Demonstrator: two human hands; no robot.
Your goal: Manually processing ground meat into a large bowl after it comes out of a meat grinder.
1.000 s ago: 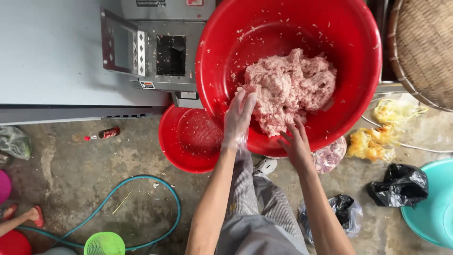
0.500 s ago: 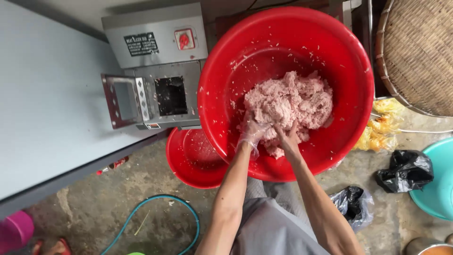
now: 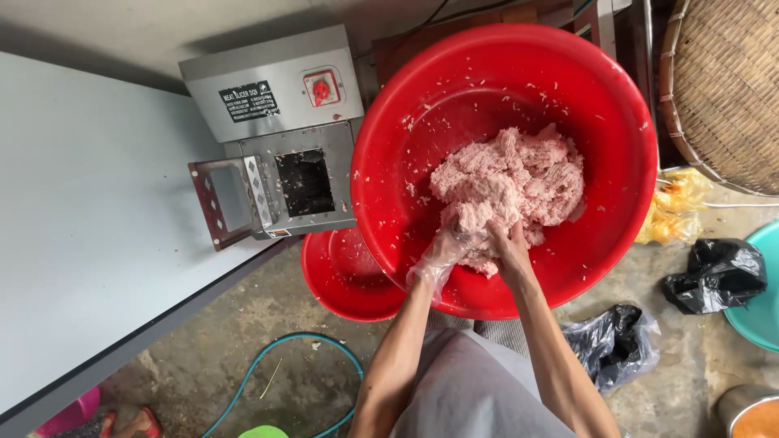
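A big red basin (image 3: 617, 105) holds a heap of pink minced meat (image 3: 511, 182). My left hand (image 3: 445, 253), in a thin clear plastic glove, digs into the near edge of the heap. My right hand (image 3: 510, 245) is bare and presses into the meat right beside it, fingers partly buried. Both hands grip meat at the same spot, almost touching each other.
A smaller red basin (image 3: 341, 280) sits below the big one. A steel meat-slicing machine (image 3: 272, 138) with an open hatch stands on a grey table (image 3: 89, 243) at left. A woven basket (image 3: 726, 89), black plastic bags (image 3: 714, 272), a teal tub (image 3: 763, 320) and a green hose (image 3: 276, 369) lie around.
My hands moved together from the basin's near rim and now dig into the meat's near edge. The camera shifted, so the basin sits further right.
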